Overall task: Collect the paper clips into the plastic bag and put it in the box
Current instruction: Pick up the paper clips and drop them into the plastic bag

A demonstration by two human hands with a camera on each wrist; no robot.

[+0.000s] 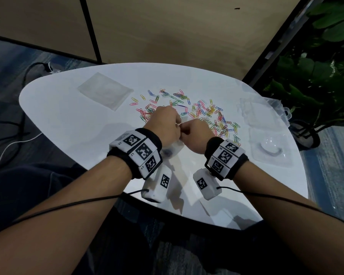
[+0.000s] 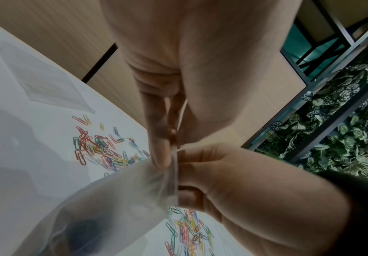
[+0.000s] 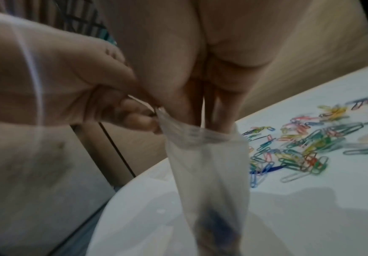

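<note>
White desk (image 1: 68, 120): I see both hands pinching the plastic bag (image 3: 209, 164) mouth, left hand (image 1: 164, 124) and right hand (image 1: 196, 133) touching; bag hangs long-axis down; paper clips (image 1: 187, 110) lie just beyond, box (image 1: 266, 124) off right, nearer the right hand.

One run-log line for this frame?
stage: opening bag | left hand: pinches bag mouth | right hand: pinches bag mouth | clips: loose on table | box: open

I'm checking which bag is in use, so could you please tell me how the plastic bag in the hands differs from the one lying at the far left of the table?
The held plastic bag hangs upright, pinched at its mouth by the left hand and right hand; the far bag lies flat and untouched. The held bag shows something dark low inside; the far bag shows nothing similar. Both are clear plastic.
</note>
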